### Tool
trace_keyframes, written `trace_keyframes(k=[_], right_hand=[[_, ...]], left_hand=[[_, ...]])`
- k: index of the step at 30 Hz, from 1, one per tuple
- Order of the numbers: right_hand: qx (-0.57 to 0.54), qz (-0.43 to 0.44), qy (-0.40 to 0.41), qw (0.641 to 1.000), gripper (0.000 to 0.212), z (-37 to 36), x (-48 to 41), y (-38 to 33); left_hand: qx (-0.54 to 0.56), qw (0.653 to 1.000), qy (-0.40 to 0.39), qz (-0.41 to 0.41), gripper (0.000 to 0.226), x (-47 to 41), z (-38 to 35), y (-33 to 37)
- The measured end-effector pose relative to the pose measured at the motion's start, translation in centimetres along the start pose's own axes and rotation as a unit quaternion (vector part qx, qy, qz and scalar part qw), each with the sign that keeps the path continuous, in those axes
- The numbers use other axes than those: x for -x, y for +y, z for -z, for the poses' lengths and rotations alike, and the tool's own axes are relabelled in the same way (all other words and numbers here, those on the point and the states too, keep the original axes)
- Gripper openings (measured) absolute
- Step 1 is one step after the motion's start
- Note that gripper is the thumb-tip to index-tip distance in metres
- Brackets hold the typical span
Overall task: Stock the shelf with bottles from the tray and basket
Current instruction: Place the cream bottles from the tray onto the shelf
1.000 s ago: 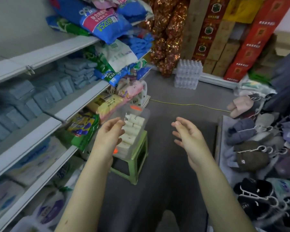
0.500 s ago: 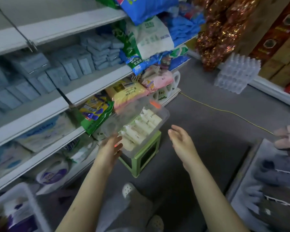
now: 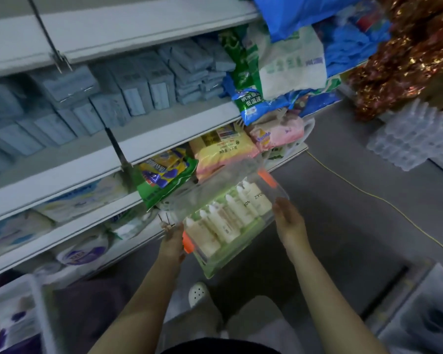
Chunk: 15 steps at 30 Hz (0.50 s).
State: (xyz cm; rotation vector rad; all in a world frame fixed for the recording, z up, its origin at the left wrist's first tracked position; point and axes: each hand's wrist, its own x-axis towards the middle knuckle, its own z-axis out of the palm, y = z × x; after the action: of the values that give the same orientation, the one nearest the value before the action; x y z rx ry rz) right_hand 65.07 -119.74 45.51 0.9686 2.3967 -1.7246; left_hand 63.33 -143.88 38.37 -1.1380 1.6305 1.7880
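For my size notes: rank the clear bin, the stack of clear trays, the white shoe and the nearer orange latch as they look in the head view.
1. clear bin, nearer the camera
2. stack of clear trays
3. white shoe, partly hidden
4. orange latch

White shelves (image 3: 169,145) run along the left. The middle shelf holds rows of blue-grey packs (image 3: 128,98); the one below holds a green and yellow bag (image 3: 164,172) beside a yellow and pink bag (image 3: 223,152). On the grey floor (image 3: 343,226) stand a green stool (image 3: 216,270) under a clear box (image 3: 215,185), and, far right, a stack of clear bottles (image 3: 414,141). A yellow cord (image 3: 374,200) crosses the floor.
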Motion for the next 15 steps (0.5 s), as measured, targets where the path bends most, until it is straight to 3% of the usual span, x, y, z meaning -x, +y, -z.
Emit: trace_keyframes(k=[6,10,15], right_hand=[[0.086,-0.004,-0.065,0.994,0.045,-1.9,-4.9,3.2],[0.143,-0.026,-0.101,0.984,0.077,-2.3,-10.7,6.0],[0.214,-0.072,-0.144,0.963,0.047,-3.1,-16.5,6.5]], left_hand=[[0.021,0.998,0.047,-0.022,0.042,-1.2,0.0,-0.7],[0.021,0.996,0.087,0.006,0.029,-1.7,-1.1,-1.9],[0.054,0.989,0.127,0.043,0.039,-5.0,-3.4,-3.3]])
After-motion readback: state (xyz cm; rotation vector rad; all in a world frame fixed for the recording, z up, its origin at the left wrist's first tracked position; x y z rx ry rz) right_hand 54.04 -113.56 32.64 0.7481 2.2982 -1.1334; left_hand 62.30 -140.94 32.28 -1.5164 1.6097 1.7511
